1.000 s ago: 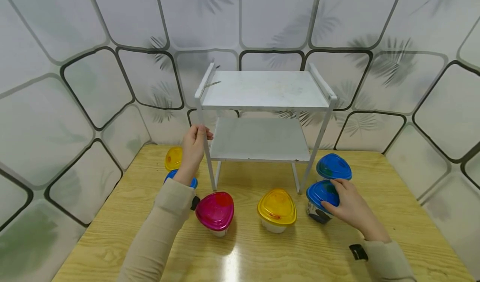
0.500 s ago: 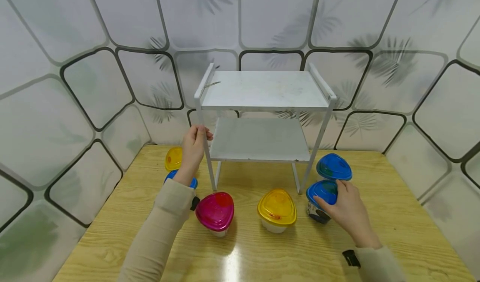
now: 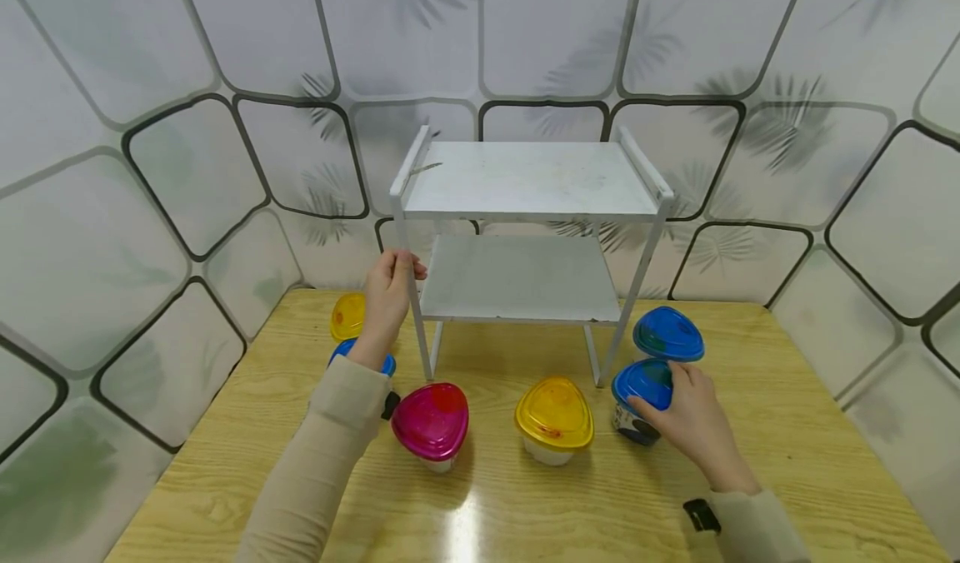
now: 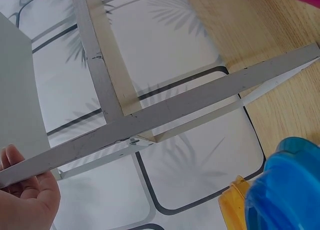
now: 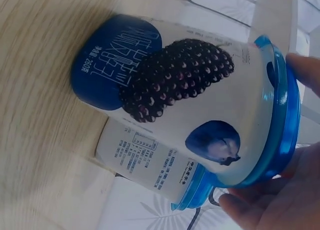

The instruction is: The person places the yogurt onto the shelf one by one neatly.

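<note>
My left hand [image 3: 388, 292] grips the left front leg of a small white two-tier shelf [image 3: 517, 280]. In the left wrist view, curled fingers wrap the leg [image 4: 165, 109] at lower left. At right, my right hand [image 3: 701, 421] holds a blue-lidded yogurt cup [image 3: 637, 421] by its lid, thumb and fingers on opposite sides of the rim. The right wrist view shows this cup [image 5: 175, 84] printed with a blackberry and a blueberry, its base close to the table. Another blue-lidded cup [image 3: 667, 330] stands right behind it.
In front of the shelf stand a magenta-lidded cup [image 3: 431, 421] and a yellow-lidded cup [image 3: 555, 417]. Behind my left forearm are a yellow lid [image 3: 347, 316] and a partly hidden blue lid [image 3: 387, 365]. The wooden table [image 3: 540, 513] meets patterned walls.
My right hand has shifted slightly left at the front blue lid. My left hand, the shelf and the other cups stay put.
</note>
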Demonstrator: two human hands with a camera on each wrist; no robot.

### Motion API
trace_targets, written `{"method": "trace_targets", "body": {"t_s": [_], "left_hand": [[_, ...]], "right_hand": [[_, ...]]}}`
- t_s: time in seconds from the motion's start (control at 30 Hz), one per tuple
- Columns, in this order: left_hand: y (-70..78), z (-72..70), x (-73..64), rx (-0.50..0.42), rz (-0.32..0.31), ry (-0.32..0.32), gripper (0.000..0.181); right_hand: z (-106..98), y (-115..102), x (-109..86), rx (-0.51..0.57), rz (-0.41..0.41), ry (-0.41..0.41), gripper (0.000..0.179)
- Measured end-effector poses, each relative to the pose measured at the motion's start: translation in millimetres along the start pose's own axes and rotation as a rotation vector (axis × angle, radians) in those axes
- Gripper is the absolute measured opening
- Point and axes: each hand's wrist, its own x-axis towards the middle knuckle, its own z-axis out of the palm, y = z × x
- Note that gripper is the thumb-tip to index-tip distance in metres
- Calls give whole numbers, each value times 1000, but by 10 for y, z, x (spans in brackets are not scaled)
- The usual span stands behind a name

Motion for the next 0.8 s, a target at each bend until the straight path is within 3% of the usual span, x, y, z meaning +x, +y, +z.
{"method": "trace_targets", "body": {"t_s": [0.37, 0.6, 0.8], "left_hand": [[18, -4, 7, -4, 0, -8, 29], [290, 8, -109, 16, -13, -12, 26], [288, 3, -114, 19, -27, -11, 28]], "right_hand": [[-44, 49, 32, 59, -112, -77, 79], [-40, 104, 26, 74, -169, -112, 76], [-47, 122, 6, 94, -192, -121, 76]]}}
